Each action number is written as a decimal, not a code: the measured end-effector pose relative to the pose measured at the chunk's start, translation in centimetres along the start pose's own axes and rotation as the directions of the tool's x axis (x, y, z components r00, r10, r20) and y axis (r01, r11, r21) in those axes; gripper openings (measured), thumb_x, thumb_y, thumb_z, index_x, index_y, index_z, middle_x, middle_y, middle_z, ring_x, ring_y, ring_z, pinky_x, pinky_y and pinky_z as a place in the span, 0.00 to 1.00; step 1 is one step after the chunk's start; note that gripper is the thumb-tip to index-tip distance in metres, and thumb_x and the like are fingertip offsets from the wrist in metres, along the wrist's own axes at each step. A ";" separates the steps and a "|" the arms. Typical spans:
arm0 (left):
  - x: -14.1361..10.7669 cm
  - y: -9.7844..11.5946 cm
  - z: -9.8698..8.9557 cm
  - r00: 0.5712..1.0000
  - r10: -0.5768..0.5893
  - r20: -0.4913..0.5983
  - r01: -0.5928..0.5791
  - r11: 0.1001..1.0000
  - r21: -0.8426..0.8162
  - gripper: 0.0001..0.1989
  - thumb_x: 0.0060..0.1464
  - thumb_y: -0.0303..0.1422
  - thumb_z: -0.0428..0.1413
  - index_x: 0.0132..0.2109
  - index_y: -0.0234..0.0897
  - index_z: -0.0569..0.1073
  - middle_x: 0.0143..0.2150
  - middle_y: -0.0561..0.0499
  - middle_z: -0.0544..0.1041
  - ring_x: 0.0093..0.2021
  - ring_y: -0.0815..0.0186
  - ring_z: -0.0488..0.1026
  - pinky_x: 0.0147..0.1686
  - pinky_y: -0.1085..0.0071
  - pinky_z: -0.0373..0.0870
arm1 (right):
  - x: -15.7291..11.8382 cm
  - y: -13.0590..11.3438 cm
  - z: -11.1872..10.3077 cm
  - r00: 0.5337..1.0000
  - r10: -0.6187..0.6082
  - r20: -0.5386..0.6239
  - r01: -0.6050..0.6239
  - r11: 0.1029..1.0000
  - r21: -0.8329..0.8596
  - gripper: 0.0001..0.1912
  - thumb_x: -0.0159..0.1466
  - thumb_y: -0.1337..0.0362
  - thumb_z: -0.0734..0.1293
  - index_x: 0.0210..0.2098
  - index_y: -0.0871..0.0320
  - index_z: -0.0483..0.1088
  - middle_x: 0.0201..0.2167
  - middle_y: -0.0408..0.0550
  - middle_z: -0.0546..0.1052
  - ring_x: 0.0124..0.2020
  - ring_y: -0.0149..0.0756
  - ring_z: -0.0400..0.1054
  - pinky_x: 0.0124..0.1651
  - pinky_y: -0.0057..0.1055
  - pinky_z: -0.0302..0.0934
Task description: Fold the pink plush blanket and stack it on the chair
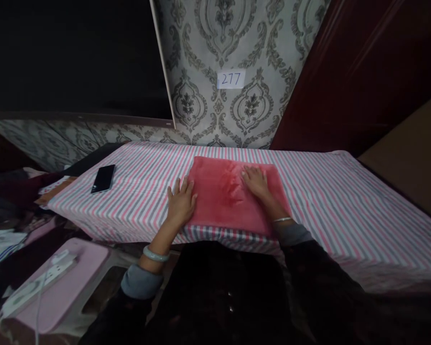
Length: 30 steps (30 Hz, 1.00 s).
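A red, soft-looking cloth [215, 206] lies spread in a rough rectangle on the striped tablecloth [319, 191], its near edge close to the front of the table. My left hand [181, 203] rests palm down at the cloth's left edge, fingers spread, partly on the stripes. On the upper right part of the cloth, my right hand [255, 181] lies flat with its fingers stretched out. Creases and darker brushed marks show in the middle of the cloth, left of my right hand. Neither hand grips anything.
A dark phone [103, 179] lies at the table's left. Behind stand a large black television [75, 57] and a patterned wall with a paper label [231, 79] reading 277. At lower left, a white power strip [39, 286] sits on a pink stool [81, 268]. A cardboard panel [413, 153] stands right.
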State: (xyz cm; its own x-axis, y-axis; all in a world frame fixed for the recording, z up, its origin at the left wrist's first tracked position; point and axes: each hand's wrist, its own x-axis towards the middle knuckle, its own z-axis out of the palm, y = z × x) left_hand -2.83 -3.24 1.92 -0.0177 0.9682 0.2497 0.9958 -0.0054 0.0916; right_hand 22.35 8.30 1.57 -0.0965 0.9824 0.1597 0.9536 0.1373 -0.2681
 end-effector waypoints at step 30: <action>-4.6 -6.8 3.1 0.913 0.402 -0.066 -0.405 0.877 -0.257 0.42 0.58 0.43 0.58 0.73 0.41 0.50 0.76 0.39 0.42 0.70 0.49 0.56 0.63 0.56 0.64 | -18.0 12.9 2.8 0.950 -0.147 -0.276 0.144 0.989 -0.030 0.39 0.69 0.50 0.57 0.73 0.53 0.40 0.74 0.58 0.47 0.71 0.51 0.49 0.63 0.51 0.56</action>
State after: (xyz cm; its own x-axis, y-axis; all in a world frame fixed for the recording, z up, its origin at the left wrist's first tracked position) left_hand -9.20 -6.88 -2.86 0.3784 0.8652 0.3290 0.8575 -0.4615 0.2274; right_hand 35.59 -7.29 -7.44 -0.1532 0.8782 0.4532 0.9376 0.2740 -0.2140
